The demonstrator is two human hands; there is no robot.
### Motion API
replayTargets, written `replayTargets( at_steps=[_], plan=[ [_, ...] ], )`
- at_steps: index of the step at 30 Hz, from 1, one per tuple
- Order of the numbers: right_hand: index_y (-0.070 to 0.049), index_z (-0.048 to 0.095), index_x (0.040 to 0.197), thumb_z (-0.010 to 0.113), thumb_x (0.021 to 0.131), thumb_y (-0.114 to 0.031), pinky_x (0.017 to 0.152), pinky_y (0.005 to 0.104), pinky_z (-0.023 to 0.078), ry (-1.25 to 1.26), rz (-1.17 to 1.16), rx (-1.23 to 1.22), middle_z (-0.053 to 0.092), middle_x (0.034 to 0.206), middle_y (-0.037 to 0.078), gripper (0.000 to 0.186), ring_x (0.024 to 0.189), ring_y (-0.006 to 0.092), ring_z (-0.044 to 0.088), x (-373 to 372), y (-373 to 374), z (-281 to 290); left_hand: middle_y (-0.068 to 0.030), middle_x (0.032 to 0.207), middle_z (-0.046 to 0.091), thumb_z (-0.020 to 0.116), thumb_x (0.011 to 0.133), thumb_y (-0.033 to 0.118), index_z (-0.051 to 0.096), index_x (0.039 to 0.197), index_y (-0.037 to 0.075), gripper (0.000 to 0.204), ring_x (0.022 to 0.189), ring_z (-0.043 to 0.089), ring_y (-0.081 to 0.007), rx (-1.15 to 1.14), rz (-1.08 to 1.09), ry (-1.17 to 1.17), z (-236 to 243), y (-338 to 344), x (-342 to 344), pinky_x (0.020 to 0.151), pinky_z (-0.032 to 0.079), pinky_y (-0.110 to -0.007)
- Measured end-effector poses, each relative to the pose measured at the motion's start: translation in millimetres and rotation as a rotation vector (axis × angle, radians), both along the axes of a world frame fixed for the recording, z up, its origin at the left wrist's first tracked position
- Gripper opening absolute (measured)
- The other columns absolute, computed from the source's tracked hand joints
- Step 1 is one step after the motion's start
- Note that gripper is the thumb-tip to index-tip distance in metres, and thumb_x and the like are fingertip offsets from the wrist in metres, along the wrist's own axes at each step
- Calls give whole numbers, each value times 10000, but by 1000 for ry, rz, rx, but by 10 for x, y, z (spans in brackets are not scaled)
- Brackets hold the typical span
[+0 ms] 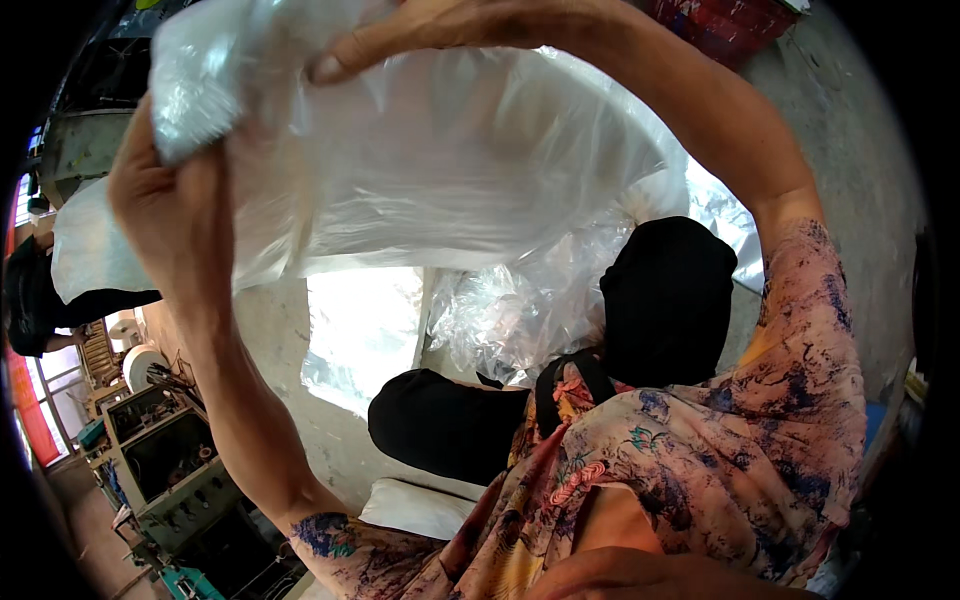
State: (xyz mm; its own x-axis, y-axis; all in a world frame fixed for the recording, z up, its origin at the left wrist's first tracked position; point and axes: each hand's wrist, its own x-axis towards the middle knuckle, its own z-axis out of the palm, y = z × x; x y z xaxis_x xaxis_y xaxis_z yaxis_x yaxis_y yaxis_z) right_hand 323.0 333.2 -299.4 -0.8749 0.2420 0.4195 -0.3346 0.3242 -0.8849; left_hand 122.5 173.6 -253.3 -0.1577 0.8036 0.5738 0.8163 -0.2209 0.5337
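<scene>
A wide translucent plastic bag or sheet (pixel 440 160) is raised across the upper middle, bunched and shiny at its top-left corner. My left hand (pixel 172 195) is closed on that corner at the left. My right hand (pixel 375 40) reaches over from the right and grips the top edge with its thumb on the plastic; its other fingers are partly hidden. Below lie a crumpled heap of clear plastic (pixel 505 310) and flat pale sheets (pixel 355 330), between and beyond my dark-clothed knees (pixel 660 300).
Another person (pixel 30 295) in dark clothing is at the far left. Machines (pixel 160 450) stand at the lower left. A red container (pixel 710 25) is at the upper right on the concrete floor (pixel 840 130). A white cushion or sack (pixel 410 505) lies behind my leg.
</scene>
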Motion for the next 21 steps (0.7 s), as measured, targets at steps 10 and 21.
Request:
replayTargets(
  at_steps=[10, 21],
  plan=[
    [1, 732, 869, 747, 762, -154, 634, 285, 520, -1084, 97, 311, 699, 780, 76, 190, 688, 129, 637, 802, 99, -1099, -49, 929, 724, 681, 945, 237, 707, 1097, 36, 254, 750, 679, -114, 175, 475, -234, 231, -1080, -992, 644, 549, -233],
    [-4, 691, 888, 661, 850, -142, 624, 372, 486, -783, -421, 836, 645, 683, 104, 146, 658, 199, 606, -211, 317, -236, -35, 1015, 689, 681, 942, 342, 695, 1147, 36, 369, 962, 586, -116, -245, 598, -410, -1483, -2652, -2543, 894, 450, -313]
  ],
)
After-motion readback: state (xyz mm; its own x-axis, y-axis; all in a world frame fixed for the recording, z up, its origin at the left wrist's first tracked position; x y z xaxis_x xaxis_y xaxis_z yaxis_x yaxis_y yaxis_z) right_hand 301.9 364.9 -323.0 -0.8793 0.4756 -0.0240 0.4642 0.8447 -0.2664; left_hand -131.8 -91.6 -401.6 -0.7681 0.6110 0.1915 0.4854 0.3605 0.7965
